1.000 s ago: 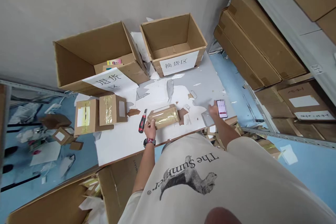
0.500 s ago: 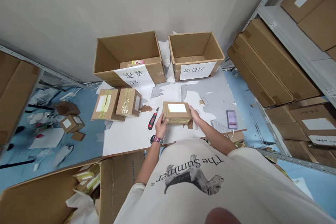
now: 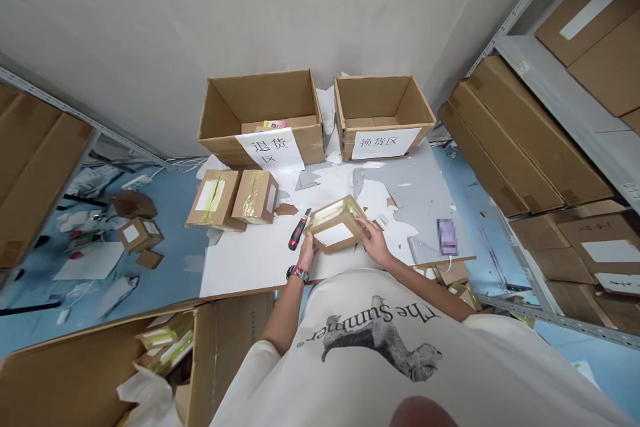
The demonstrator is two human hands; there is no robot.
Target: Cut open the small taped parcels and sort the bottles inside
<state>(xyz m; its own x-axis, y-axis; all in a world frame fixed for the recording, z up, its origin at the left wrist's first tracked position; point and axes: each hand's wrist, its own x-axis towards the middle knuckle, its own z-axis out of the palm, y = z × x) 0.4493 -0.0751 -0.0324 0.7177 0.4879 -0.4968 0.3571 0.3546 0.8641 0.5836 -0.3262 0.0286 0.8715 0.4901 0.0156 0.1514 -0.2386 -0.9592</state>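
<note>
Between my two hands is a small cardboard box (image 3: 345,243), tilted so its white label faces me and its taped side points up and away. My left hand (image 3: 306,252) grips the box's left end, with a watch on the wrist. The right end is held by my right hand (image 3: 374,240), its fingers reaching over the edge. A red and black utility knife (image 3: 299,231) lies on the table just left of the box. Farther left, two taped cardboard boxes (image 3: 255,197) stand side by side.
At the back of the white table (image 3: 240,267) stand two open cartons with paper signs, a larger left carton (image 3: 215,147) and a right carton (image 3: 345,140). A phone (image 3: 447,237) with a cable lies right. Shelves of boxes flank both sides; a big carton (image 3: 225,347) sits front left.
The box in my hands has been tipped and turned, so its labelled face now leans toward me and the taped side shows on top. Both hands still hold it. The whole view has shifted slightly.
</note>
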